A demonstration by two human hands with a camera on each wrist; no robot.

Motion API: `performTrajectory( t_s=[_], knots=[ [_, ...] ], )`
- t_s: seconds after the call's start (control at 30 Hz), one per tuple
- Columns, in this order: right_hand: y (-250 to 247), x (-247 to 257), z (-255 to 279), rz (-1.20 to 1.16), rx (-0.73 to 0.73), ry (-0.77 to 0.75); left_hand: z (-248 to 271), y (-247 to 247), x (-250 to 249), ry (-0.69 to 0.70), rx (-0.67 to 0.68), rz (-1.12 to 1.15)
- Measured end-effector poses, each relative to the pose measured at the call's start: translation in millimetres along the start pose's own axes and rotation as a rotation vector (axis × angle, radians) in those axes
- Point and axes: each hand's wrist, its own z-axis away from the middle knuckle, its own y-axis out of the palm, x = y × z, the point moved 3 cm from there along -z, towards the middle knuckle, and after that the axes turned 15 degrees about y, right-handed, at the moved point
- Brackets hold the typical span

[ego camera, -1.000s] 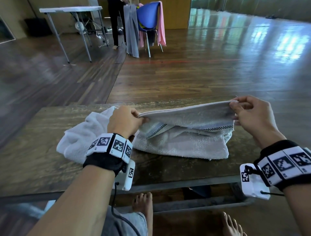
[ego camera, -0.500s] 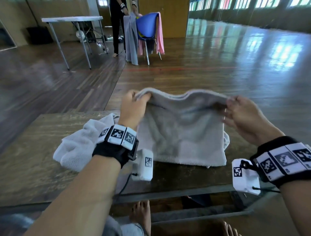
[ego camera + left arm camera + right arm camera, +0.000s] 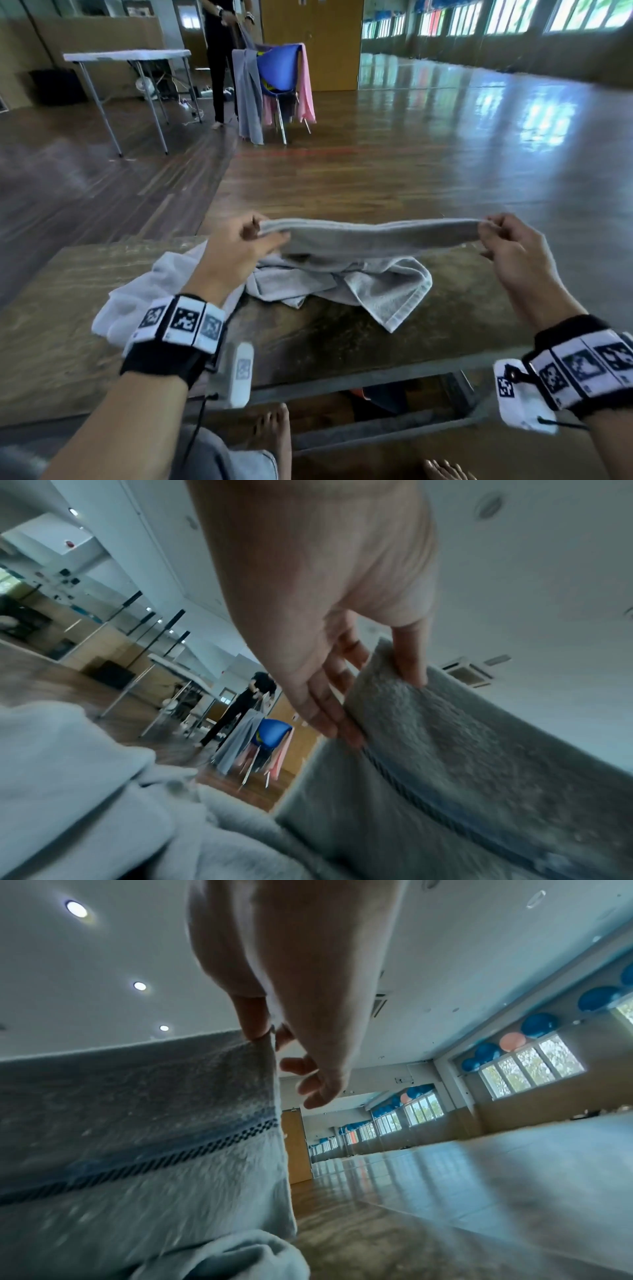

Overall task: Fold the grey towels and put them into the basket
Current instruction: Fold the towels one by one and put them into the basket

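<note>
A wide hall with a glossy wooden floor (image 3: 428,164) fills the far view. Nearest the viewer stands a worn wooden table (image 3: 51,342). A grey towel (image 3: 370,236) is stretched taut above the table's far side, its lower part sagging in loose folds onto the tabletop; a dark woven stripe runs along it in the wrist views. A white towel (image 3: 137,294) lies crumpled on the table to the left, touching the grey one. The left hand (image 3: 236,250) grips the grey towel's left top corner, thumb on one face and fingers curled against the other. The right hand (image 3: 510,250) pinches the right top corner between thumb and forefinger, the other fingers loosely curled apart from the cloth. Far left stands a white folding table (image 3: 126,54). Beside it a person in dark clothes (image 3: 219,61) stands at a blue chair (image 3: 277,68) draped with grey and pink cloths. No basket can be made out.
</note>
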Motion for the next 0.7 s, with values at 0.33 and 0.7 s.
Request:
performTrajectory(
  t_s=[0.33, 0.7],
  knots=[
    [-34, -37, 37, 0.433, 0.560, 0.252, 18, 36, 40, -0.377, 0.627, -0.071],
    [-8, -59, -44, 0.505, 0.142, 0.083, -53, 70, 90, -0.355, 0.173, -0.175]
  ],
)
